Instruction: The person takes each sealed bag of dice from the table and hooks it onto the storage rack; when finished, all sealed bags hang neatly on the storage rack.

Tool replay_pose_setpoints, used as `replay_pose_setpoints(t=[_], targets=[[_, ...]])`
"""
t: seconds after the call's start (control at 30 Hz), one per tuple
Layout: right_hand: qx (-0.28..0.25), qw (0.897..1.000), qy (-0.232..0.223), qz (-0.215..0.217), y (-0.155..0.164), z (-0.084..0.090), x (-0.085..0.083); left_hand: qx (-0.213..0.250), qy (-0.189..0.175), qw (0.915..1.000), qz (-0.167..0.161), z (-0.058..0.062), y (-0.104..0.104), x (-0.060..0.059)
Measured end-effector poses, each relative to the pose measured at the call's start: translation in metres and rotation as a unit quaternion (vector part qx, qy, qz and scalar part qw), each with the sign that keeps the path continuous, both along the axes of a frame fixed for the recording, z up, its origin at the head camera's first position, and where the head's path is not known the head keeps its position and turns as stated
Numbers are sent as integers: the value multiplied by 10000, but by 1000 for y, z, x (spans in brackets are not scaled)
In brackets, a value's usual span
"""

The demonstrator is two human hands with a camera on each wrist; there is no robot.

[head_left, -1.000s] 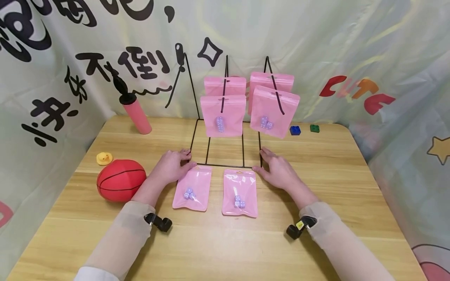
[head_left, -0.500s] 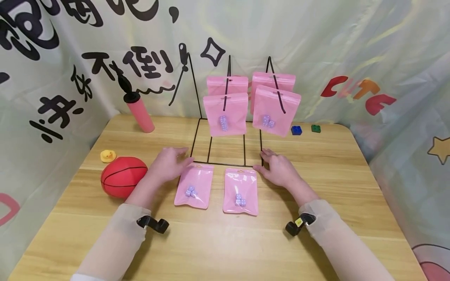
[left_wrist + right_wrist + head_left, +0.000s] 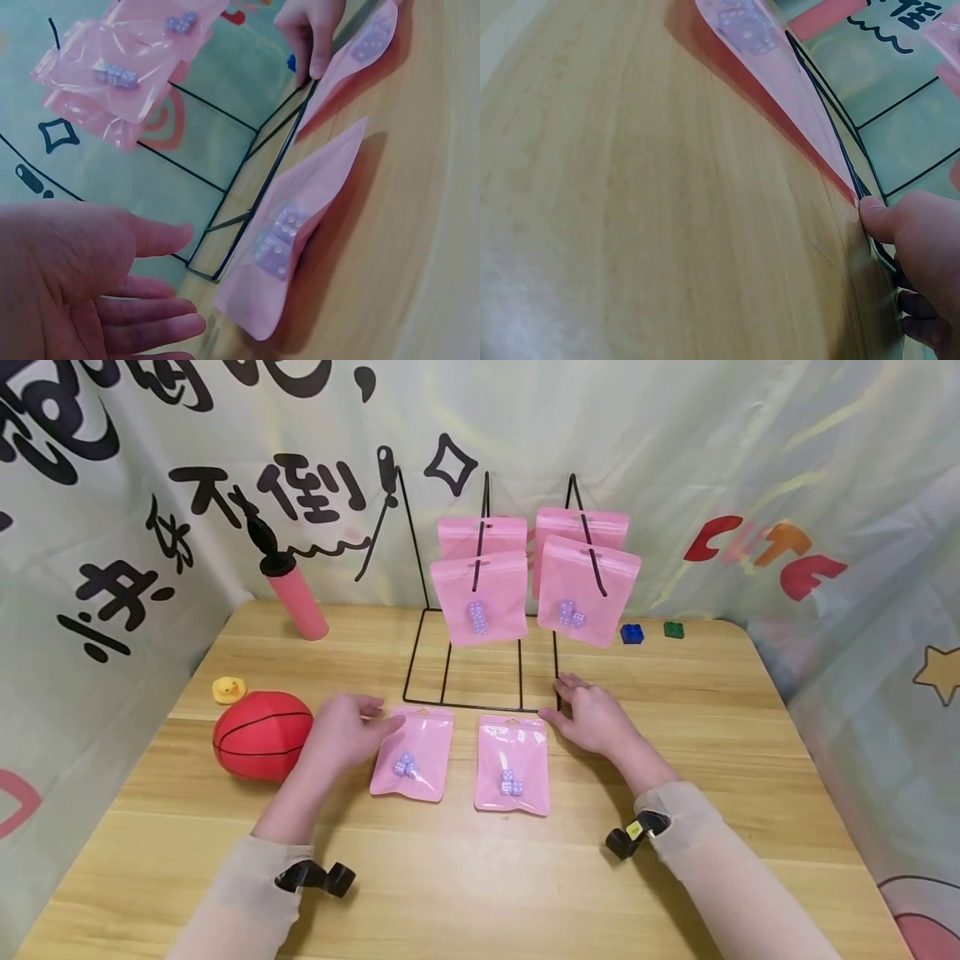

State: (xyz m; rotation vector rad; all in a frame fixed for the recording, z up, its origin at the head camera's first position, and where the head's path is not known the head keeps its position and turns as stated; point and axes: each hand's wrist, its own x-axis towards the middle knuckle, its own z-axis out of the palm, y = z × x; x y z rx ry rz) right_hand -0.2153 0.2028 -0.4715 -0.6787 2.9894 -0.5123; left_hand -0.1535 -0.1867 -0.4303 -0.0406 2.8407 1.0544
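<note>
Pouches of pink plastic are what the hands are nearest to: the left pouch (image 3: 413,753) and the right pouch (image 3: 512,765) are laid flat on the wooden table (image 3: 480,877), side by side but apart, just in front of the base of a black wire rack (image 3: 480,702), each with a few pale purple dice (image 3: 406,765) seen through its front. Laid with their punched tops toward the rack, they appear to be placed for easy picking up. The left hand (image 3: 347,732) is held over the table just left of the left pouch, its fingers straight and loosely spread with the thumb reaching toward the pouch's upper edge; nothing is gripped, as the left wrist view confirms. The right hand (image 3: 592,718) is rested at the rack's front right corner, and in the right wrist view the thumb (image 3: 879,219) is pressed by the wire base while the other fingers are curled against it, seemingly so that the light rack is steadied. Four more pink pouches (image 3: 480,597) are hung on the rack's upright hooks. Farther out, a red ball (image 3: 261,744), a small yellow duck (image 3: 228,689), a pink pump (image 3: 294,589) and two small blocks (image 3: 632,633) are set near the table's edges.
</note>
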Motion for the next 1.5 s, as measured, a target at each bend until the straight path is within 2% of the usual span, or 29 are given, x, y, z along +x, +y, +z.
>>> replay_pose_setpoints(t=[0.2, 0.4, 0.6, 0.73, 0.87, 1.03, 1.27, 1.5], targets=[[-2, 10000, 21, 0, -1, 1, 0, -107, -347, 9988, 334, -5, 1, 10], [-30, 10000, 31, -13, -1, 4, 0, -130, -719, 9958, 556, -8, 3, 14], [-28, 10000, 41, -31, -1, 5, 0, 370, -1071, 9914, 658, -13, 3, 12], [-30, 10000, 47, -56, -1, 5, -1, 685, -1052, 9901, 621, -18, 0, 10], [-29, 9999, -30, -101, -1, 5, -1, 812, -786, 9926, 445, -22, -3, 10], [-40, 9998, -147, -154, -1, 4, 0, 1161, -393, 9920, 304, -20, -3, 12], [-46, 9997, -183, -135, -1, 1, 0, 1735, 342, 9840, 208, -13, -3, 14], [-51, 9996, -230, -172, 0, 0, 1, 2037, 1230, 9712, 73, 2, -1, 15]])
